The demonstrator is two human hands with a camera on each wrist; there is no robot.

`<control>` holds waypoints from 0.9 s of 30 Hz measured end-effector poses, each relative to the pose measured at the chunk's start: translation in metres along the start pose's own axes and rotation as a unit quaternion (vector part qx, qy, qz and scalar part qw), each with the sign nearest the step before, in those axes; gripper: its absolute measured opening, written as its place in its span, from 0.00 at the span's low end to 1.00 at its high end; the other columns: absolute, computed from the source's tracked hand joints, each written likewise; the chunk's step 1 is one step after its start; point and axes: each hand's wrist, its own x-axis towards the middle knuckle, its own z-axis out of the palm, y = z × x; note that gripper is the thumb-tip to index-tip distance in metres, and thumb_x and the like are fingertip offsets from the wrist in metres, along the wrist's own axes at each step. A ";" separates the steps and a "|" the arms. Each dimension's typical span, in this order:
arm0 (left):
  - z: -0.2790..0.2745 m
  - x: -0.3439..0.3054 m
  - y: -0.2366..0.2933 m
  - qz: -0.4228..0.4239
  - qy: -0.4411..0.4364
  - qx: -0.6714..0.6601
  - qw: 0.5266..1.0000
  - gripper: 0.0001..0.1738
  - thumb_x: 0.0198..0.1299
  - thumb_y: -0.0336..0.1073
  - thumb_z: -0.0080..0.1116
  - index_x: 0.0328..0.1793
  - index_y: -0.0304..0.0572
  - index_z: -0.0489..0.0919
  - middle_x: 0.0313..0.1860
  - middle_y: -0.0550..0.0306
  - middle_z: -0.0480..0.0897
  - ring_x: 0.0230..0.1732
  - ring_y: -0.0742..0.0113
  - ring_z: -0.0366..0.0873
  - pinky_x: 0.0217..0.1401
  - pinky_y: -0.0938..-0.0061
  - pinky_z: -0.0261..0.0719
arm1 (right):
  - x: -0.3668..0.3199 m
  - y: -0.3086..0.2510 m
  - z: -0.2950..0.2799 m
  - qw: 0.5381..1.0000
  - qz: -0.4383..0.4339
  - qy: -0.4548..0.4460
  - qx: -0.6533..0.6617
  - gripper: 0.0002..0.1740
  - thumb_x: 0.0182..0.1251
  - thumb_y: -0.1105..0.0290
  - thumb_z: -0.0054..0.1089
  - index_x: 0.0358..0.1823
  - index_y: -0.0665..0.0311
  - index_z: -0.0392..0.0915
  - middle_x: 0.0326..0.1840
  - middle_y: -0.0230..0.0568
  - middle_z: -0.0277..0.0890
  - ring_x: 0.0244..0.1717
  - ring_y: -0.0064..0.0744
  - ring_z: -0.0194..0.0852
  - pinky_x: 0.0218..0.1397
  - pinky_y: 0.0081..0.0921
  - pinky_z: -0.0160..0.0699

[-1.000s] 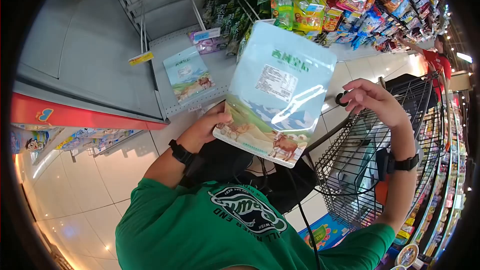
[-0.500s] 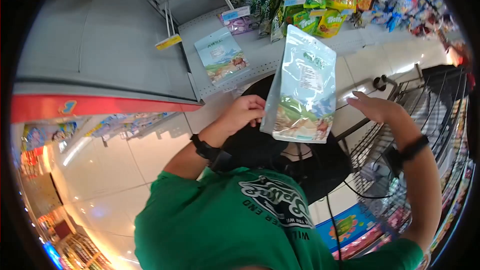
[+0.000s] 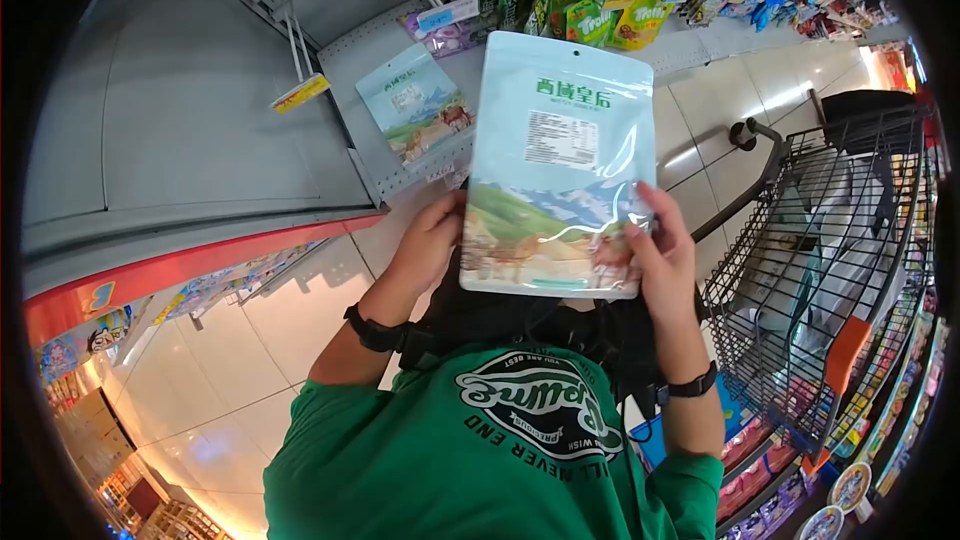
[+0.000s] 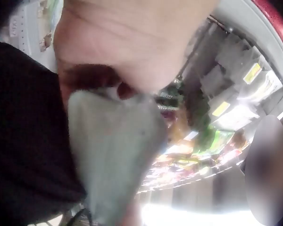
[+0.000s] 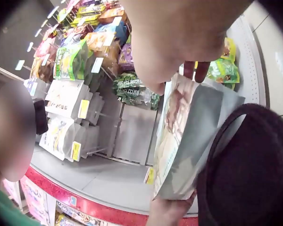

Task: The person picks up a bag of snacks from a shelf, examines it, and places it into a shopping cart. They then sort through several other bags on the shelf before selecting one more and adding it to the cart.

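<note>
A large light-blue snack pouch (image 3: 570,155) printed with mountains, cattle and green lettering is held upright in front of the chest, its label side facing the head camera. My left hand (image 3: 428,245) grips its left edge low down, the fingertips hidden behind it. On the opposite edge my right hand (image 3: 670,260) pinches the pouch, thumb on the front and some fingers out of sight. The right wrist view shows the side fold of the pouch (image 5: 198,136) beneath the right hand (image 5: 179,42). A similar, smaller-looking pouch (image 3: 415,105) lies on the perforated shelf.
Left of the body is a grey shelf unit (image 3: 200,140) with a red front edge (image 3: 190,270). Bags of candy (image 3: 640,20) hang at the back. A wire shopping cart (image 3: 770,270) with goods inside stands at the right. Metal hooks with price tags (image 3: 300,93) jut over the shelf.
My right hand has come in from beside the cart and taken hold of the pouch's right edge. The pouch, tilted and turned before, now faces the head camera squarely.
</note>
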 end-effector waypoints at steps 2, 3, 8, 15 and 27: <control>-0.006 -0.005 -0.004 -0.028 0.022 -0.121 0.992 0.19 0.72 0.36 0.40 0.63 0.35 0.73 0.55 0.52 0.80 0.54 0.64 0.79 0.58 0.70 0.76 | -0.005 0.000 0.009 0.995 -0.062 -0.036 -0.072 0.26 0.67 0.74 0.61 0.66 0.69 0.71 0.67 0.41 0.63 0.61 0.24 0.65 0.61 0.22 0.66; -0.008 -0.006 -0.006 -0.058 0.044 -0.231 0.970 0.21 0.74 0.40 0.39 0.64 0.35 0.73 0.57 0.51 0.79 0.57 0.63 0.78 0.61 0.68 0.75 | -0.008 -0.004 0.011 0.990 -0.075 -0.055 -0.102 0.27 0.67 0.73 0.61 0.67 0.68 0.71 0.68 0.41 0.63 0.60 0.24 0.66 0.60 0.21 0.66; -0.024 -0.009 -0.010 -0.023 -0.011 -0.283 0.959 0.27 0.74 0.47 0.39 0.70 0.35 0.68 0.62 0.50 0.77 0.62 0.61 0.76 0.65 0.66 0.73 | -0.002 -0.011 0.025 0.988 -0.063 -0.097 -0.105 0.29 0.66 0.74 0.59 0.69 0.67 0.69 0.70 0.41 0.63 0.58 0.24 0.67 0.57 0.19 0.66; -0.035 0.008 -0.023 0.011 -0.087 -0.209 0.974 0.29 0.69 0.40 0.50 0.73 0.35 0.63 0.65 0.49 0.75 0.63 0.61 0.76 0.67 0.66 0.74 | 0.005 -0.011 0.044 0.990 -0.006 -0.136 0.037 0.29 0.69 0.74 0.56 0.71 0.71 0.63 0.71 0.46 0.63 0.65 0.32 0.66 0.67 0.27 0.64; -0.065 0.024 -0.040 -0.094 -0.081 -0.372 0.920 0.28 0.65 0.41 0.58 0.67 0.36 0.70 0.62 0.49 0.78 0.63 0.61 0.77 0.69 0.64 0.72 | 0.034 -0.008 0.076 0.973 0.006 -0.192 -0.128 0.26 0.72 0.74 0.52 0.69 0.72 0.65 0.64 0.42 0.70 0.62 0.29 0.68 0.67 0.25 0.63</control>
